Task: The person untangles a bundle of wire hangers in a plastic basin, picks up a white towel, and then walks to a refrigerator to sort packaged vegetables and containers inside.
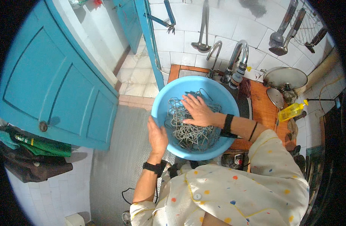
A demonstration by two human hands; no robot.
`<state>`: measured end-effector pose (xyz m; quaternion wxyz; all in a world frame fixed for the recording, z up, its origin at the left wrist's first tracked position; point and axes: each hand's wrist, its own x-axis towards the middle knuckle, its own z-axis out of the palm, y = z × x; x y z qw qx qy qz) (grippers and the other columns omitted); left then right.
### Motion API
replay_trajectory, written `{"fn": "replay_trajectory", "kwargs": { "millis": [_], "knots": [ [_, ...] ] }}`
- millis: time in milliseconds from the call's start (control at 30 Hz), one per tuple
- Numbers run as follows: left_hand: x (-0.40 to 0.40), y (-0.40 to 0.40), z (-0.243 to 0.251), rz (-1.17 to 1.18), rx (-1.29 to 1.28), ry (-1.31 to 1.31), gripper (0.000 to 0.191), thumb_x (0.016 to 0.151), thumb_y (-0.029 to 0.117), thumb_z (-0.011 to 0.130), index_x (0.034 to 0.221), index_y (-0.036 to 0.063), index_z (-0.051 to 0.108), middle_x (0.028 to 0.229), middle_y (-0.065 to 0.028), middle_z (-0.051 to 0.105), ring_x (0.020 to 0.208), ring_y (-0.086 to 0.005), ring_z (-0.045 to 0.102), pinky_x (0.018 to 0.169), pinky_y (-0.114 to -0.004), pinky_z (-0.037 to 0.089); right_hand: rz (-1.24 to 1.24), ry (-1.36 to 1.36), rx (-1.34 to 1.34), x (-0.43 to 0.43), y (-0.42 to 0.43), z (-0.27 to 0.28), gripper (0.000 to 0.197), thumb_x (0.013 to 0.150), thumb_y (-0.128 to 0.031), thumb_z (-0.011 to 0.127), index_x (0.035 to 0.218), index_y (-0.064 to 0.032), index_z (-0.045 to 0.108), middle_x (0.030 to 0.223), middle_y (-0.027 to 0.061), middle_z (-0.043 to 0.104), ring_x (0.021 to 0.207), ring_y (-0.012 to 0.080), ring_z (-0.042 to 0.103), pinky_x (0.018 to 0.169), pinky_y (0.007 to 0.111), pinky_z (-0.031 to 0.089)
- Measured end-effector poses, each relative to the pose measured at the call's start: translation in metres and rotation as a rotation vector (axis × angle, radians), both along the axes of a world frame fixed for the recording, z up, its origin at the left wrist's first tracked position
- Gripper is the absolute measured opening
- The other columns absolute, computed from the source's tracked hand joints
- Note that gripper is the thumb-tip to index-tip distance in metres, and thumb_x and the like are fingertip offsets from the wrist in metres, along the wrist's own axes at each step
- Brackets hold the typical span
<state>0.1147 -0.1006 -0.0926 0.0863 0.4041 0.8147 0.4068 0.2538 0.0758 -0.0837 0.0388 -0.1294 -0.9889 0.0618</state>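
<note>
A light blue plastic basin [229, 99] stands at the near edge of the sink counter, partly over the edge. Inside it lies a tangled heap of wire hangers [192, 138], grey and metallic. My right hand [199, 111] rests flat on top of the heap, palm down, fingers spread towards the upper left. At the basin's left side, my left hand [158, 137] is against the outer rim with its fingers extended; its palm is turned to the wall of the basin. Both wrists wear black straps. What lies under the heap is hidden.
Two metal faucets [240, 56] rise behind the basin. On the orange-brown counter [260, 113] at right are a yellow soap bottle [291, 112] and pan lids [286, 77]. Ladles [201, 46], pliers [170, 26] and brushes [277, 38] hang on the tiled wall. A blue door [62, 84] stands left.
</note>
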Motion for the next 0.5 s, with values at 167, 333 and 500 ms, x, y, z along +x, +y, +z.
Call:
{"fn": "replay_trajectory", "kwargs": {
  "millis": [167,333,500],
  "knots": [
    [-0.004,0.001,-0.01,-0.009,0.07,0.052,0.06,0.077,0.0,0.05,0.128,-0.0093,0.02,0.115,-0.0306,0.039,0.103,-0.0437,0.044,0.086,-0.043,0.039,0.233,-0.139,-0.054,0.025,-0.003,0.019,0.09,0.073,-0.059,0.053,0.134,-0.0012,0.02,0.141,0.02,0.014,0.129,0.0385,0.014,0.095,0.062,0.019],
    [-0.003,0.001,-0.008,-0.013,0.039,0.078,0.057,0.08,0.002,0.048,0.128,-0.0086,0.02,0.118,-0.0312,0.037,0.105,-0.0439,0.043,0.088,-0.042,0.039,0.37,-0.277,0.035,0.03,0.002,-0.006,0.095,0.069,-0.057,0.058,0.136,-0.0039,0.017,0.14,0.0173,0.02,0.129,0.0345,0.02,0.097,0.06,0.019],
    [-0.005,0.0,-0.005,-0.006,-0.022,0.139,0.057,0.081,0.002,0.047,0.129,-0.0079,0.019,0.12,-0.0307,0.036,0.106,-0.0439,0.043,0.088,-0.042,0.039,0.343,-0.289,0.059,0.023,0.004,-0.012,0.095,0.069,-0.055,0.059,0.137,-0.007,0.014,0.14,0.0172,0.021,0.127,0.0351,0.023,0.097,0.059,0.019]
  ]
}}
